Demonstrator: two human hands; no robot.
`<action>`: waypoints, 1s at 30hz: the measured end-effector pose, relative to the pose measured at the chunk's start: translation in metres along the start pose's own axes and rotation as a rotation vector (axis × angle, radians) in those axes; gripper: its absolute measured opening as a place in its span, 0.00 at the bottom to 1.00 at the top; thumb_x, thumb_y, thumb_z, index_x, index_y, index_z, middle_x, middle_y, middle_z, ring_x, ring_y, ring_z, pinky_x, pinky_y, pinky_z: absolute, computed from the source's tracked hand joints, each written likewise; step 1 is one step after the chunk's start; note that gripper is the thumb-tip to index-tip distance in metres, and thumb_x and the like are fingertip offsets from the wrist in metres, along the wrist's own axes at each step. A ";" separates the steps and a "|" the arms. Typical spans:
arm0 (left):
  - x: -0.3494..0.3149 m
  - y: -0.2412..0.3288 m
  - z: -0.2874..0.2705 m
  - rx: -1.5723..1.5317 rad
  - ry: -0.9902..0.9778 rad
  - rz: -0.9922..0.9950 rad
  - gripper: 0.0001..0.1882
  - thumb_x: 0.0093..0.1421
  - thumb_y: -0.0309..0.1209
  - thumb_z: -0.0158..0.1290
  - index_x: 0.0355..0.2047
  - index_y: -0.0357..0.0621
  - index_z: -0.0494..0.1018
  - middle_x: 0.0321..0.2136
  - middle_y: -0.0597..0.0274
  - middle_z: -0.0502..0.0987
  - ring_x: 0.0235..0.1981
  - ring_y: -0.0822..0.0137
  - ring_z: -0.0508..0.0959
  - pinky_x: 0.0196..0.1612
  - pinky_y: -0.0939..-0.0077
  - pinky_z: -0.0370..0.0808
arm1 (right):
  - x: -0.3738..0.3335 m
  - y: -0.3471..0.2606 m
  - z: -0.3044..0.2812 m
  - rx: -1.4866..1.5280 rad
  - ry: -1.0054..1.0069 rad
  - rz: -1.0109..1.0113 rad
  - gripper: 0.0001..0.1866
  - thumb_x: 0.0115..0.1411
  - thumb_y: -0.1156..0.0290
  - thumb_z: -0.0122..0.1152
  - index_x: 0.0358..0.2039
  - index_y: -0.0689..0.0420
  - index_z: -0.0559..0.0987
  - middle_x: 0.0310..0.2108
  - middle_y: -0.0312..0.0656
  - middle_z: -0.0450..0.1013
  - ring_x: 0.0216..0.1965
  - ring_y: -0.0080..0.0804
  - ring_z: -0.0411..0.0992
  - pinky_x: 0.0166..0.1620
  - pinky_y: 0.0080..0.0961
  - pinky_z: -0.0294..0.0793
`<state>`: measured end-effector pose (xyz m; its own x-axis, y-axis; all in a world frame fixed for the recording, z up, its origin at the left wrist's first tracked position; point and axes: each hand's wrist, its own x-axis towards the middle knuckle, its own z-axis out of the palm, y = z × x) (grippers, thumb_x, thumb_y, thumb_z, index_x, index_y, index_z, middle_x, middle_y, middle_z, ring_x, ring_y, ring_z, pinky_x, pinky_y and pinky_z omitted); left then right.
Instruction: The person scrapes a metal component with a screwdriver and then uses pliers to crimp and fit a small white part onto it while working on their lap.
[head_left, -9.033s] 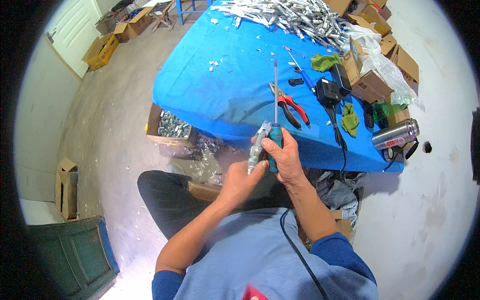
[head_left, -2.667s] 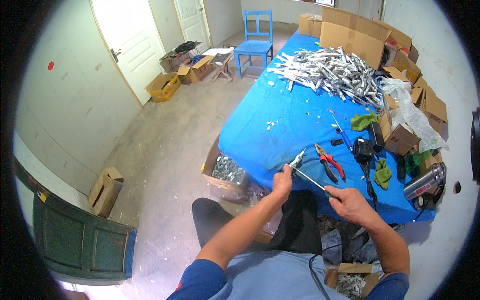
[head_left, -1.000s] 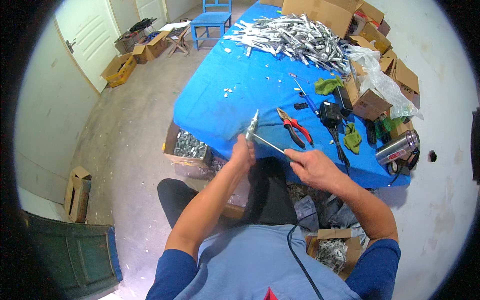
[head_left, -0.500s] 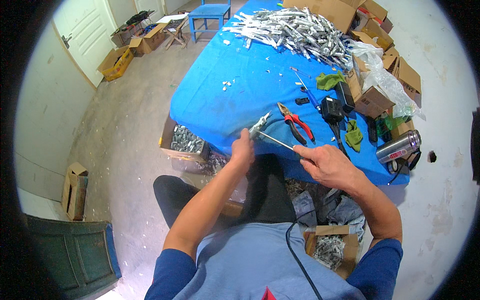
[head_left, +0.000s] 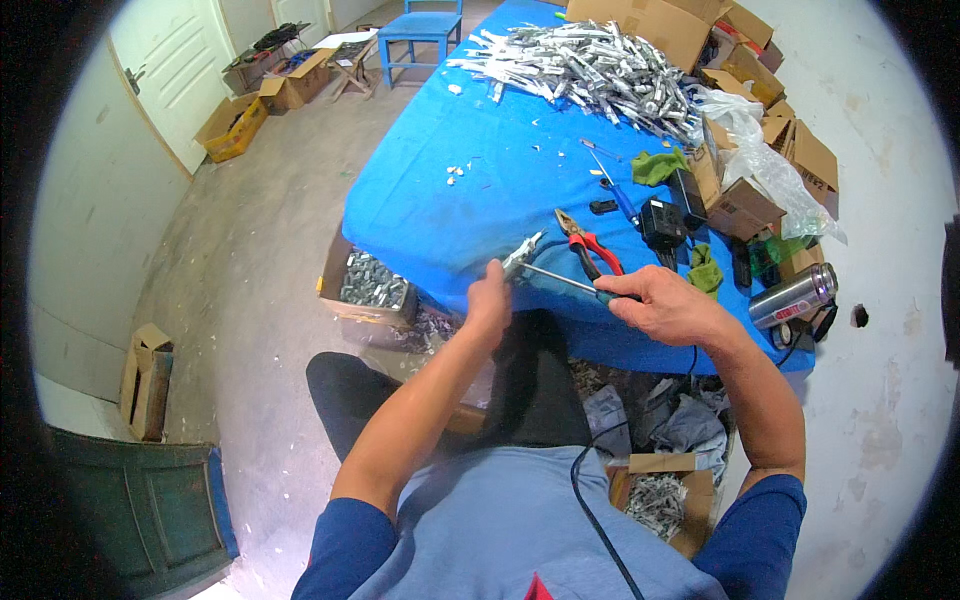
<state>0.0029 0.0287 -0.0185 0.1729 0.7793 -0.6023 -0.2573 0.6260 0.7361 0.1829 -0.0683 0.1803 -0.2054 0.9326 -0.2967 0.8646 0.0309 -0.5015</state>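
My left hand (head_left: pixel 488 298) is closed on a slim white-and-grey plastic piece (head_left: pixel 524 250) at the near edge of the blue-covered table. The piece points away from me and a little right, and my fingers hide its lower end. My right hand (head_left: pixel 665 305) is closed round the dark handle of a screwdriver (head_left: pixel 560 279). Its thin metal shaft reaches left, with the tip against or right beside the piece; I cannot tell which. Just beyond my right hand lie pliers (head_left: pixel 604 256) with red-and-black handles. A large pile of similar white-and-grey pieces (head_left: pixel 600 75) covers the far end.
To the right are a blue-handled screwdriver (head_left: pixel 624 203), a black adapter (head_left: pixel 661 222), green cloths (head_left: pixel 658 166), a steel flask (head_left: pixel 795 297) and cardboard boxes (head_left: pixel 745 207). A box of small grey parts (head_left: pixel 372 280) stands at the table's left. Another open box (head_left: pixel 662 462) sits below.
My right hand has shifted slightly right and up with the screwdriver, now overlapping the plier handles. The held piece has moved slightly right and down in my left hand.
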 end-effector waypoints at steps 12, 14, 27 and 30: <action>0.010 -0.010 0.003 0.057 0.078 0.048 0.27 0.61 0.56 0.42 0.13 0.54 0.58 0.09 0.74 0.56 0.08 0.72 0.55 0.11 0.73 0.51 | -0.006 -0.013 0.032 -0.273 0.086 -0.062 0.11 0.59 0.69 0.50 0.42 0.56 0.72 0.25 0.55 0.73 0.30 0.55 0.74 0.34 0.49 0.71; 0.012 -0.012 0.003 0.054 0.070 0.069 0.27 0.61 0.56 0.42 0.13 0.54 0.59 0.09 0.73 0.56 0.08 0.72 0.55 0.11 0.73 0.51 | -0.004 -0.006 0.024 -0.100 0.078 -0.044 0.10 0.59 0.69 0.50 0.40 0.57 0.74 0.26 0.57 0.73 0.31 0.57 0.74 0.36 0.49 0.71; 0.028 -0.014 -0.005 0.177 0.191 0.125 0.30 0.62 0.52 0.42 0.20 0.35 0.71 0.17 0.62 0.70 0.20 0.68 0.66 0.25 0.65 0.63 | -0.002 0.024 0.019 0.636 -0.085 0.324 0.23 0.62 0.64 0.52 0.57 0.57 0.72 0.20 0.33 0.68 0.17 0.20 0.64 0.20 0.21 0.65; 0.015 -0.011 0.000 0.140 0.145 0.154 0.30 0.62 0.53 0.42 0.19 0.36 0.71 0.17 0.63 0.69 0.19 0.68 0.66 0.24 0.67 0.63 | -0.003 0.048 0.047 0.520 -0.029 0.117 0.22 0.63 0.66 0.52 0.57 0.54 0.72 0.23 0.34 0.68 0.21 0.18 0.66 0.23 0.20 0.66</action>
<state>0.0086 0.0335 -0.0358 0.0011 0.8602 -0.5100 -0.1345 0.5055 0.8523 0.2037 -0.0862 0.1185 -0.1397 0.9086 -0.3936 0.5429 -0.2621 -0.7978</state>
